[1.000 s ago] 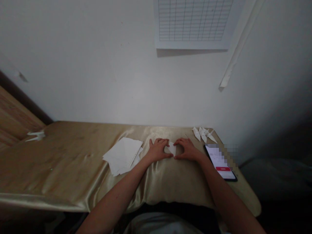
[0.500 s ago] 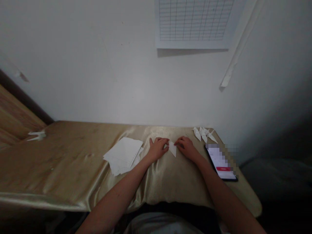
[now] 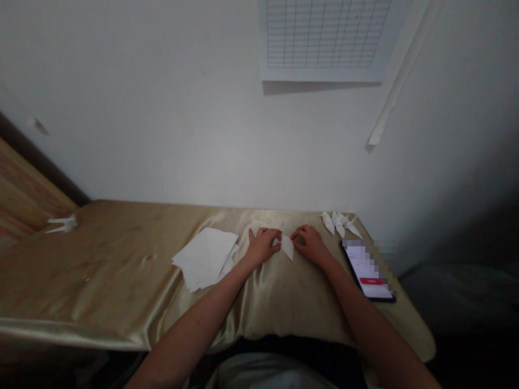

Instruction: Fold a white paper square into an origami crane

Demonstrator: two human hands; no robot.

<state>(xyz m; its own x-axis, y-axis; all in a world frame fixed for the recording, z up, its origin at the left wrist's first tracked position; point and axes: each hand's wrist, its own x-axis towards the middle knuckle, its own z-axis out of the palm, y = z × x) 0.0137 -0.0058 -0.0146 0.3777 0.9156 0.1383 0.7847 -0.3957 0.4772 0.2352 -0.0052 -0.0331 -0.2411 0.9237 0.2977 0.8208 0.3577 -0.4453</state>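
Between my hands a small folded piece of white paper lies on the cloth, one point toward me. My left hand pinches its left edge between thumb and fingers. On the other side my right hand grips the right edge with its fingertips. The fingers partly cover the paper's side corners. Left of my left hand is a loose stack of white paper sheets, some lying askew. Several folded paper cranes sit together beyond my right hand, near the back edge.
A phone with a lit screen lies right of my right forearm. Shiny gold cloth covers the table, creased near the stack. Another white folded paper piece rests at the far left. The wall behind bears a gridded sheet.
The folded paper's outline has changed: its upper right side now looks more rounded between my fingers. Both hands have stayed in nearly the same place.
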